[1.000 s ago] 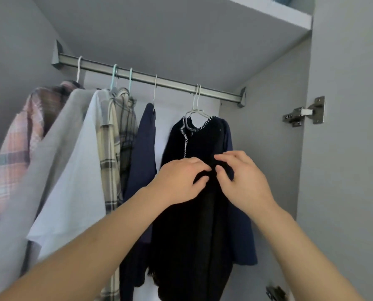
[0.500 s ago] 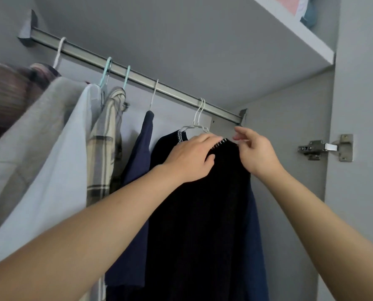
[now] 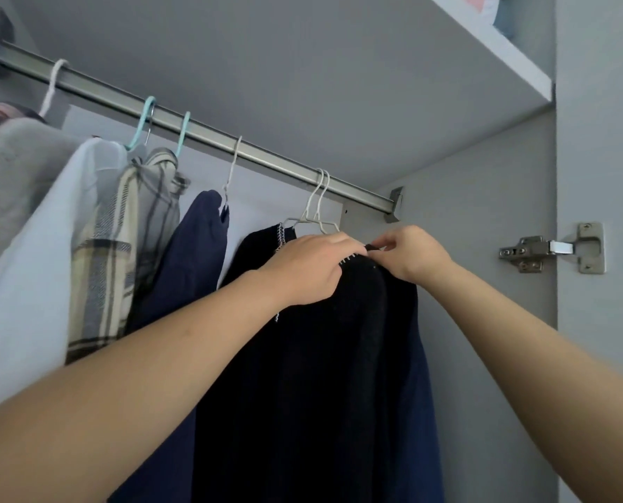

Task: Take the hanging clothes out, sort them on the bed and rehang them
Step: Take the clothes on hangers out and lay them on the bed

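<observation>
1. Two bare forearms are seen reaching up from the bottom edge into an open wardrobe.
2. The left hand (image 3: 310,270) is laid on the collar area of a black sweater (image 3: 302,375), fingers curled over the fabric and gripping it near the white-stitched neckline.
3. The right hand (image 3: 411,254) is held at the sweater's right shoulder, with thumb and forefinger pinched on the collar edge; the other fingers are curled.
4. The black sweater is hung on a white wire hanger (image 3: 315,208), which is hooked on the rail (image 3: 201,130) near its right end. Two wire hooks are seen there side by side.
5. A dark blue garment (image 3: 420,375) is hung just behind the sweater, touching it.
6. Left of the sweater, a navy garment (image 3: 190,259) is hung on another white hanger.
7. Further left, a cream plaid shirt (image 3: 121,248) and a white shirt (image 3: 30,266) are hung on teal hangers (image 3: 143,121).
8. A grey garment (image 3: 8,176) is seen at the far left edge.
9. A metal door hinge (image 3: 553,248) is fixed to the right side panel.
10. A shelf (image 3: 502,49) is set above the rail.
</observation>
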